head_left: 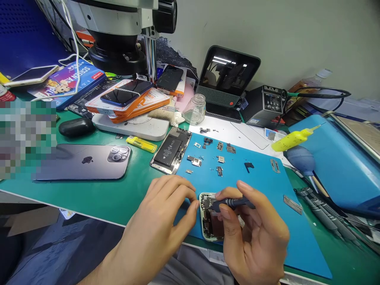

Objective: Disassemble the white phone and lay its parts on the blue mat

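In the head view an opened phone body (208, 228) with a pale rim and bare inner parts lies at the front of the blue mat (255, 190). My left hand (162, 215) is bent at the phone's left edge, thumb and forefinger tips close together on its rim. My right hand (255, 237) is closed round a dark screwdriver (228, 204), tilted over the phone's upper part; its tip is hidden. Behind the phone, small metal brackets (194, 160), a camera module (208, 141) and tiny screws lie spread out. A detached screen with battery (171, 151) lies further left.
A grey phone (89, 160) lies face down on the left, near a black mouse (77, 127) and a yellow cutter (141, 144). A microscope (118, 35) stands behind. Tweezers (323, 209), a blue air blower (300, 159) and a yellow bottle (292, 140) are on the right.
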Demonstrator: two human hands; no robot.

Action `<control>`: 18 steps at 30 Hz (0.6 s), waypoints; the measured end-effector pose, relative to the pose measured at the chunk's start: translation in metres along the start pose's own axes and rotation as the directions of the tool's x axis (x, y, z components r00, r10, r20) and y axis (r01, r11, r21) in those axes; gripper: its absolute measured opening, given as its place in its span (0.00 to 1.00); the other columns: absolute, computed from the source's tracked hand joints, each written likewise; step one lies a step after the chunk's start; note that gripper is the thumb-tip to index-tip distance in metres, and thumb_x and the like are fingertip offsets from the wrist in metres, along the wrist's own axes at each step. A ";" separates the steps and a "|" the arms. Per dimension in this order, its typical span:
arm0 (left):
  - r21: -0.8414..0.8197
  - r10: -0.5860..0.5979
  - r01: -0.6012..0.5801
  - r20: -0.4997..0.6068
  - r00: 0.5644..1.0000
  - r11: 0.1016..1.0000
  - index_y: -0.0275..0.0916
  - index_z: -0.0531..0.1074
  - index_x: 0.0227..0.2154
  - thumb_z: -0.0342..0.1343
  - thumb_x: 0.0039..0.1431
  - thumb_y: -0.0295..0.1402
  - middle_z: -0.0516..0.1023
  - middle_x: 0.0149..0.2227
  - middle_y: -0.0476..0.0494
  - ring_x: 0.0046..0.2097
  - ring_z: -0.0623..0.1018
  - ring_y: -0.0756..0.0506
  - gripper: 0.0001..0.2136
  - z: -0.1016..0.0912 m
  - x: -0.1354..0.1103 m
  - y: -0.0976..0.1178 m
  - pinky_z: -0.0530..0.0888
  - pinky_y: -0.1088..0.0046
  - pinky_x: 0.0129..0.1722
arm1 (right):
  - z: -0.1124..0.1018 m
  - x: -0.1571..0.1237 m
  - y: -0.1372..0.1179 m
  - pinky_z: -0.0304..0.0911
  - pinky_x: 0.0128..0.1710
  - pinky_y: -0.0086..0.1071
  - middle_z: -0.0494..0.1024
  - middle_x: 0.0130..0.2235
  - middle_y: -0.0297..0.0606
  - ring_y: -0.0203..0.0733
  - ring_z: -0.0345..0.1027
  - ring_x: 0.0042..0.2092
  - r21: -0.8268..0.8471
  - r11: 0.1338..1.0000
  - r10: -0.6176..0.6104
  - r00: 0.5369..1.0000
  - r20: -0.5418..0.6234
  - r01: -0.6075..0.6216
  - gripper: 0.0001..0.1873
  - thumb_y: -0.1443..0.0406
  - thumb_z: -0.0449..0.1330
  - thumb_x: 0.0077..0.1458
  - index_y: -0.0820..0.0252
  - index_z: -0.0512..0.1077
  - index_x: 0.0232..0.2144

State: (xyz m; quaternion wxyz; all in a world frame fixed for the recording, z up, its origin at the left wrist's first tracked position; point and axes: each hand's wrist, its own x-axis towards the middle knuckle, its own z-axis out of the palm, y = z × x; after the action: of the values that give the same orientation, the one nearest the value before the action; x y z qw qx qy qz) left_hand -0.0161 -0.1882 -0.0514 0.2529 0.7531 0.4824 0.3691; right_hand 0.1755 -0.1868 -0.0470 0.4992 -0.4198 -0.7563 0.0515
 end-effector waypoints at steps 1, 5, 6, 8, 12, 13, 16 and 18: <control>-0.004 -0.002 0.002 0.003 1.000 1.000 0.45 0.72 0.44 0.54 0.78 0.28 0.81 0.49 0.50 0.55 0.78 0.44 0.05 0.000 0.000 0.000 0.70 0.62 0.56 | 0.000 0.001 0.000 0.82 0.35 0.31 0.84 0.46 0.40 0.41 0.84 0.43 -0.027 0.999 -0.033 0.999 0.011 0.033 0.35 0.78 0.64 0.64 0.52 0.67 0.69; -0.018 -0.007 0.008 0.015 1.000 1.000 0.45 0.71 0.43 0.55 0.78 0.28 0.80 0.49 0.50 0.53 0.78 0.44 0.05 -0.001 0.000 -0.001 0.70 0.63 0.55 | -0.001 0.008 -0.002 0.80 0.34 0.33 0.86 0.42 0.38 0.41 0.82 0.37 -0.109 0.980 -0.158 0.984 0.079 0.166 0.28 0.77 0.68 0.62 0.55 0.72 0.61; -0.016 -0.004 0.004 0.019 1.000 1.000 0.45 0.71 0.44 0.54 0.78 0.28 0.80 0.50 0.50 0.53 0.78 0.45 0.05 -0.001 0.000 -0.001 0.70 0.63 0.54 | -0.001 0.009 -0.002 0.79 0.32 0.33 0.86 0.41 0.38 0.40 0.82 0.36 -0.121 0.975 -0.176 0.981 0.086 0.186 0.27 0.76 0.69 0.61 0.56 0.72 0.60; -0.010 0.005 -0.004 0.026 1.000 1.000 0.46 0.71 0.45 0.53 0.78 0.27 0.80 0.50 0.50 0.54 0.78 0.45 0.06 -0.001 -0.001 -0.002 0.70 0.63 0.55 | -0.001 0.011 -0.003 0.77 0.30 0.32 0.86 0.39 0.36 0.39 0.81 0.34 -0.142 0.969 -0.192 0.977 0.092 0.203 0.26 0.76 0.70 0.60 0.57 0.73 0.58; 0.005 0.001 -0.001 0.040 0.999 1.000 0.47 0.71 0.46 0.52 0.78 0.28 0.81 0.51 0.49 0.55 0.78 0.44 0.06 -0.002 -0.001 -0.002 0.70 0.63 0.55 | -0.001 0.013 -0.004 0.77 0.30 0.32 0.86 0.38 0.36 0.39 0.80 0.33 -0.126 0.970 -0.197 0.976 0.088 0.207 0.29 0.81 0.67 0.58 0.59 0.72 0.58; 0.007 -0.001 0.000 0.042 0.999 1.000 0.47 0.71 0.46 0.52 0.78 0.28 0.81 0.51 0.49 0.55 0.78 0.44 0.06 -0.001 -0.002 -0.003 0.70 0.62 0.55 | -0.001 0.013 -0.004 0.79 0.32 0.33 0.87 0.39 0.37 0.39 0.81 0.34 -0.108 0.970 -0.208 0.975 0.082 0.216 0.30 0.82 0.66 0.58 0.60 0.71 0.60; 0.009 0.000 0.000 0.046 0.999 1.000 0.48 0.70 0.46 0.52 0.78 0.29 0.81 0.50 0.50 0.54 0.78 0.44 0.05 -0.001 -0.002 -0.003 0.70 0.63 0.54 | -0.001 0.014 -0.004 0.82 0.41 0.36 0.87 0.42 0.41 0.42 0.84 0.42 -0.029 0.969 -0.243 0.966 0.087 0.246 0.31 0.82 0.60 0.58 0.63 0.68 0.62; 0.012 0.006 -0.006 0.032 0.999 1.000 0.48 0.70 0.47 0.53 0.78 0.29 0.80 0.50 0.51 0.54 0.78 0.45 0.05 0.000 -0.003 -0.004 0.70 0.64 0.54 | -0.001 0.013 -0.005 0.83 0.45 0.37 0.87 0.44 0.45 0.44 0.84 0.46 -0.040 0.967 -0.247 0.965 0.094 0.251 0.24 0.77 0.61 0.62 0.64 0.69 0.59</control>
State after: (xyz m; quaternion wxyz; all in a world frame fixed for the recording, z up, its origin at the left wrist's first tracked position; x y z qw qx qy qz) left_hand -0.0188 -0.1895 -0.0551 0.2548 0.7619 0.4783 0.3547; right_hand 0.1717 -0.1816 -0.0350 0.4569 -0.3315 -0.8254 -0.0128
